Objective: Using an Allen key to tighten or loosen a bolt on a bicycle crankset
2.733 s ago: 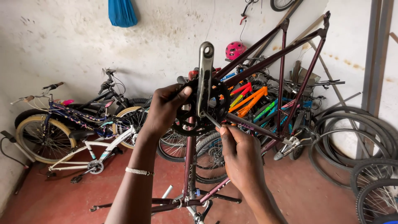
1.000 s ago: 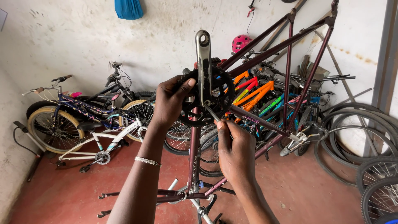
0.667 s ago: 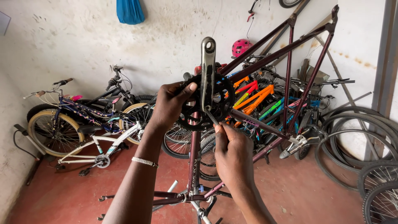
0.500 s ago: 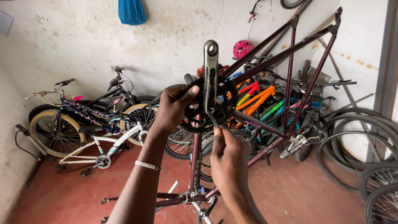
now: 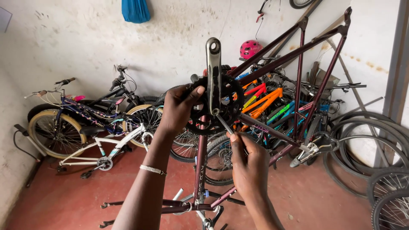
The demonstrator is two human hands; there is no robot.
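Fingers of the left hand (image 5: 179,108) grip the black chainring (image 5: 215,106) on the upturned maroon frame (image 5: 298,55), steadying it, while the right hand (image 5: 249,164) pinches a slim key (image 5: 223,122) at the crank (image 5: 213,72) centre.

A black toothed chainring (image 5: 215,111) with a silver crank arm (image 5: 214,72) standing upright sits on a dark red bike frame (image 5: 294,59) — just right of the left hand's fingers. A thin metal tool (image 5: 224,124) slants up from the right hand into the crank's centre.
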